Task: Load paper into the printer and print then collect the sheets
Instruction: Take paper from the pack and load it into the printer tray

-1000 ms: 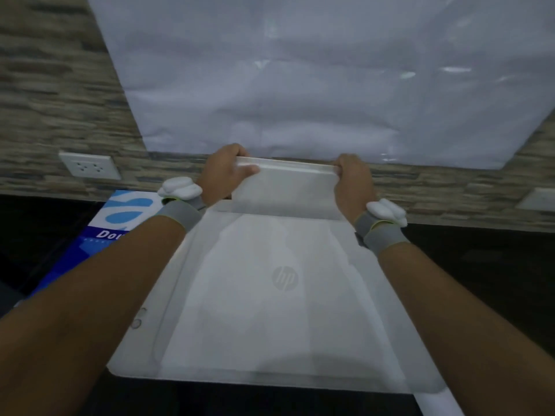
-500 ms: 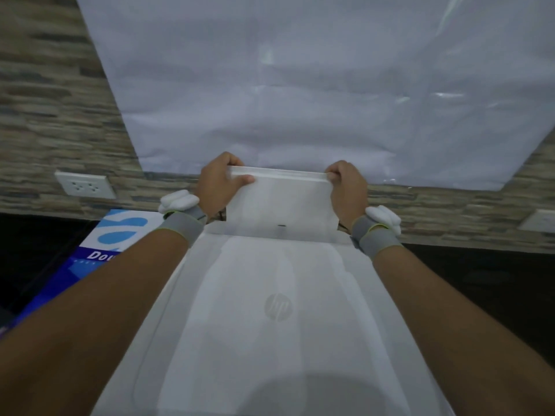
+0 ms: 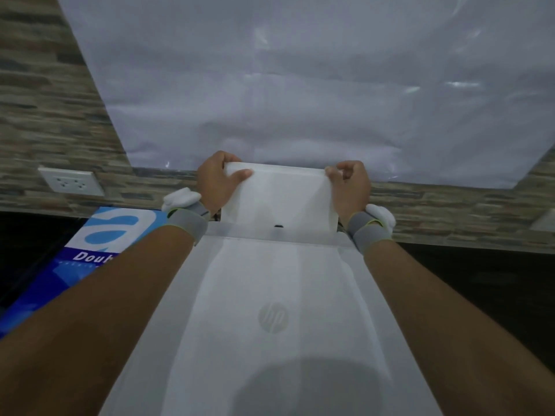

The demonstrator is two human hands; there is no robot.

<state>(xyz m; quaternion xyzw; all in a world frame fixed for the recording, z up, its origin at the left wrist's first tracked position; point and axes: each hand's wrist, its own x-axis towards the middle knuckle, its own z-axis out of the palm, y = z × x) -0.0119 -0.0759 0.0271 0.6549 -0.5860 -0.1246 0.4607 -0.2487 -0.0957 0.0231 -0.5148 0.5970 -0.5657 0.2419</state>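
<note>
A white HP printer (image 3: 273, 295) fills the lower middle of the head view, its lid shut and its logo facing me. At its back edge a white paper tray flap (image 3: 277, 199) stands raised, nearly upright. My left hand (image 3: 214, 183) pinches the flap's top left corner, thumb on the front face. My right hand (image 3: 350, 183) grips the top right corner the same way. Both wrists wear grey bands with white sensors. A blue and white ream of paper (image 3: 99, 244) lies to the left of the printer, partly hidden by my left forearm.
A big white sheet (image 3: 300, 85) hangs on the stone-pattern wall right behind the printer. A white wall socket (image 3: 70, 181) sits at the left and another plate (image 3: 545, 222) at the right edge. The table top (image 3: 480, 280) is dark.
Both hands have pulled the tray flap up from a low angle to nearly upright. My view has moved closer to the printer.
</note>
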